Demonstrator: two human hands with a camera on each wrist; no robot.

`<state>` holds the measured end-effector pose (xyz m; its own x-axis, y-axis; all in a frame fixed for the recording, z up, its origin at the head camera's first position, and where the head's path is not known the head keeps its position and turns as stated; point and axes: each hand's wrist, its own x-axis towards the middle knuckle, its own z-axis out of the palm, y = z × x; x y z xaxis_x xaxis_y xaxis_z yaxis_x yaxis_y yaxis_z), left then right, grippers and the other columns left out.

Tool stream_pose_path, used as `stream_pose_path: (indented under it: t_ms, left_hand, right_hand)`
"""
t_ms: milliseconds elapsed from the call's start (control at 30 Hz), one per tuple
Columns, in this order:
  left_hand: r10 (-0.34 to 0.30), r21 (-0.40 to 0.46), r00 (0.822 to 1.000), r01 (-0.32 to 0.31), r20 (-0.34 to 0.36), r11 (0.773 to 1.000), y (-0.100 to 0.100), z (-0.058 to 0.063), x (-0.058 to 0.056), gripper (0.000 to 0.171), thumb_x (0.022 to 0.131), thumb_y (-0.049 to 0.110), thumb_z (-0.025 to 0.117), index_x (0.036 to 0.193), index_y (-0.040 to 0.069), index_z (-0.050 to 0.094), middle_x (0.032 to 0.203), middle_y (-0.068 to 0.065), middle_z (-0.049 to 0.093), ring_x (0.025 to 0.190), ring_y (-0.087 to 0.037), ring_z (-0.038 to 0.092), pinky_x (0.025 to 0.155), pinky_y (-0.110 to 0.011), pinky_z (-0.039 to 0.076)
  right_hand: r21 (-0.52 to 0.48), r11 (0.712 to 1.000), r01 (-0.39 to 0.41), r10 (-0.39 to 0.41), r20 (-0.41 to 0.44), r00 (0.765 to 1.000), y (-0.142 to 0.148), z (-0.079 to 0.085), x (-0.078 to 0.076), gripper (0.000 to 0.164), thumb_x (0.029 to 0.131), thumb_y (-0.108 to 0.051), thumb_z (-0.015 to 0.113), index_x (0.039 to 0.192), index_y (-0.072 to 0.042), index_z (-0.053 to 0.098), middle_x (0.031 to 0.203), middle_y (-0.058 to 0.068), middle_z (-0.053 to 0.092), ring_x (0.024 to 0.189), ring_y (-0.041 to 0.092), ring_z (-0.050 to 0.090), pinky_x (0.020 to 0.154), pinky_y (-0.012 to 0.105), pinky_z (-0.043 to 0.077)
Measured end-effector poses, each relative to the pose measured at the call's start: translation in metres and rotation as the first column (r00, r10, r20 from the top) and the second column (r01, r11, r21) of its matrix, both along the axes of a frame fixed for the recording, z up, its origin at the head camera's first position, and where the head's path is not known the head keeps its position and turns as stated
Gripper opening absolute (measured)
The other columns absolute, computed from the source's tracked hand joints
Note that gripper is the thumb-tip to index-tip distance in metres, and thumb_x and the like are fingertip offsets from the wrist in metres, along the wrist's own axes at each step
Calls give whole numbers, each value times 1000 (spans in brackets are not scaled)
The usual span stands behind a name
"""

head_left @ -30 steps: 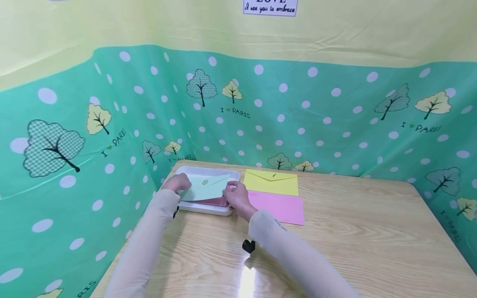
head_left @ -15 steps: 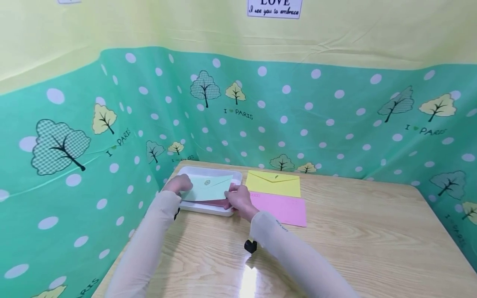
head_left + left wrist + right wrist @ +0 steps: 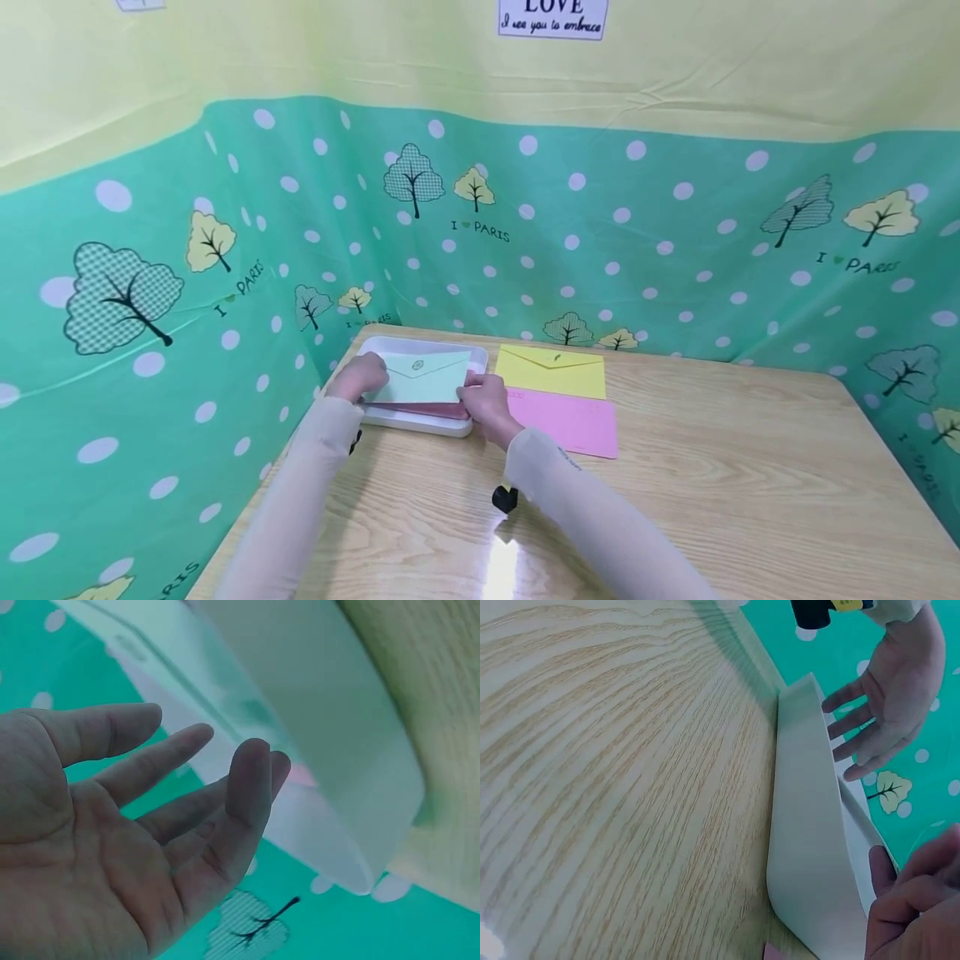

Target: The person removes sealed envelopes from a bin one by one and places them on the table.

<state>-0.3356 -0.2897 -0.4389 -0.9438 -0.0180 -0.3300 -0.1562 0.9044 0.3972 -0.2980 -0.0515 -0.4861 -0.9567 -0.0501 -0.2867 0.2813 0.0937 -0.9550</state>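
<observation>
A pale mint envelope (image 3: 423, 385) with a round seal on its flap lies in the white tray (image 3: 416, 422), over a reddish-pink envelope (image 3: 435, 410) whose front edge shows. My left hand (image 3: 362, 377) is at the envelope's left end. In the left wrist view the left hand (image 3: 157, 817) has its fingers relaxed and spread beside the tray's wall (image 3: 330, 727), gripping nothing. At the other end, my right hand (image 3: 487, 402) pinches the mint envelope's right edge. The right wrist view shows curled fingers of the right hand (image 3: 915, 907) above the tray rim; their contact is hidden.
Right of the tray lie a yellow envelope (image 3: 558, 379) and a pink envelope (image 3: 566, 423), the yellow one behind the pink. The wooden table (image 3: 720, 467) extends to the right. A green patterned curtain (image 3: 637, 250) hangs behind and on both sides.
The mint envelope's right end has come down slightly, and the envelope now lies straighter. My right hand shifted a little with it. The left hand has hardly moved; the view shifted slightly.
</observation>
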Motion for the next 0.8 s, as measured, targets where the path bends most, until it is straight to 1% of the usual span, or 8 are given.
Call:
stream_pose_path:
  t_ms: [100, 167, 233, 267, 500, 633, 733, 800]
  left_hand:
    - [2, 4, 999, -2, -44, 1000, 4, 3, 2, 26, 100, 3, 43, 110, -13, 61, 101, -24, 61, 80, -27, 55, 63, -36, 51]
    - [-13, 9, 996, 14, -85, 1000, 8, 5, 5, 21, 100, 3, 44, 86, -4, 57, 78, -14, 52, 66, -22, 49, 59, -34, 47]
    - [-17, 21, 993, 20, -115, 1000, 14, 8, 10, 30, 102, 6, 46, 72, 8, 44, 65, -4, 38, 56, -17, 41, 56, -33, 42]
    - [-21, 28, 991, 25, -134, 999, 17, 11, 13, 34, 103, 8, 48, 69, 11, 43, 61, -1, 37, 54, -16, 39, 55, -32, 39]
    - [-34, 73, 971, 53, -238, 996, 47, 22, 39, 47, 103, 11, 59, 61, 14, 39, 54, 3, 34, 49, -13, 32, 51, -29, 32]
    - [-39, 109, 958, 72, -284, 991, 68, 21, 53, 51, 102, 11, 66, 58, 13, 41, 53, 3, 33, 49, -12, 33, 50, -26, 31]
    - [-37, 135, 950, 82, -309, 987, 84, 17, 62, 47, 100, 12, 71, 58, 9, 51, 53, 2, 37, 50, -12, 36, 50, -26, 32]
    - [-37, 147, 950, 87, -310, 985, 94, 14, 68, 37, 99, 12, 73, 64, 5, 63, 55, 1, 45, 51, -13, 41, 51, -27, 35]
  right_hand:
    - [11, 1000, 27, -27, 0, 1000, 0, 0, 1, 42, 101, -4, 65, 142, 4, 61, 107, 17, 70, 48, 6, 38, 47, 20, 32]
    - [15, 999, 45, -45, 5, 999, 1, 0, 1, 42, 101, -3, 65, 142, 4, 61, 111, 15, 70, 46, 5, 35, 46, 20, 31]
    - [8, 998, 56, -56, 10, 998, 2, -1, 2, 43, 100, -3, 65, 142, 4, 61, 111, 16, 71, 45, 5, 33, 45, 19, 30]
    - [6, 998, 59, -60, 11, 998, 2, 0, 2, 43, 100, -3, 65, 142, 3, 61, 110, 16, 72, 44, 5, 32, 45, 20, 29]
    - [-11, 997, 71, -70, 39, 997, 8, 1, 2, 42, 100, -6, 65, 142, -1, 63, 103, 12, 72, 45, 6, 29, 46, 22, 28]
    - [-11, 997, 76, -75, 55, 996, 12, -1, 2, 40, 100, -5, 65, 140, -3, 65, 75, 1, 60, 45, 7, 27, 45, 23, 28]
    - [15, 997, 79, -79, 53, 995, 14, -2, 2, 39, 99, -7, 66, 139, -6, 67, 59, -4, 43, 44, 7, 29, 43, 23, 30]
    - [31, 996, 81, -82, 41, 996, 16, -3, 2, 39, 98, -8, 67, 137, -6, 68, 57, -5, 44, 44, 6, 30, 42, 22, 32]
